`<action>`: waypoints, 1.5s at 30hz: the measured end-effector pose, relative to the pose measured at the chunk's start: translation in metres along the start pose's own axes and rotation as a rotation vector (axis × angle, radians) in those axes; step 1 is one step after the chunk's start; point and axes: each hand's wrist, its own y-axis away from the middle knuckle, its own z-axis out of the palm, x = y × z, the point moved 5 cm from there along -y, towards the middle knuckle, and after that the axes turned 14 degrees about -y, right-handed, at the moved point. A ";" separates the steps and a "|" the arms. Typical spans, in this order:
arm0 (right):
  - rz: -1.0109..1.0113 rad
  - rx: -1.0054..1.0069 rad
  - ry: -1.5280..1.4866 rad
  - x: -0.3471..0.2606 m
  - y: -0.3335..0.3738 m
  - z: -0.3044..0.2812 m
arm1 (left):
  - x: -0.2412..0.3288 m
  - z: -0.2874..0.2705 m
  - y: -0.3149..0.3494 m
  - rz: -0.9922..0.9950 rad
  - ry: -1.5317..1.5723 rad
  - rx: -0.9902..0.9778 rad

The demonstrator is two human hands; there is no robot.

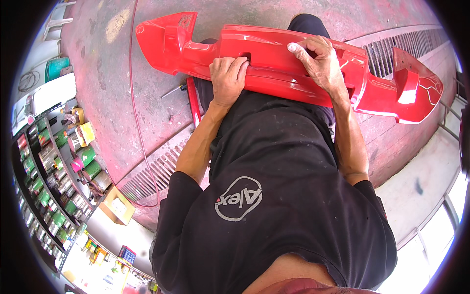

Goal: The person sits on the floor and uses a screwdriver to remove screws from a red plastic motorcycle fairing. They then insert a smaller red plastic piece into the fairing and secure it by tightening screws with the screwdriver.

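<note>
A long, glossy red bumper (274,46) lies crosswise over my lap, its right end lower than its left. It has flared, curved ends and slots in its middle part. My left hand (228,78) is closed on it, fingers bent at the edge of the left slot; the fingertips are partly hidden. Over the right part of the middle section is my right hand (323,63), with the thumb stretched out to the left and apart from the curved fingers. I see nothing between that thumb and the fingers, though some fingertips are hidden.
A narrow red bar (193,103) stands by my left leg. A thin red hose (131,73) runs along the stained floor beside a slotted drain grate (156,171). Shelves with several paint cans (88,156) and a cardboard box (117,205) are at left. Another grate (411,49) lies at right.
</note>
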 end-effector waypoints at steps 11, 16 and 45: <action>-0.014 0.001 -0.004 0.000 0.000 0.000 | 0.005 -0.001 -0.004 0.025 -0.022 0.045; -0.019 0.001 -0.007 -0.001 0.000 0.001 | 0.005 -0.002 -0.003 0.022 -0.015 0.052; -0.005 -0.014 0.024 0.000 0.000 0.000 | 0.004 0.000 -0.007 0.043 0.016 0.039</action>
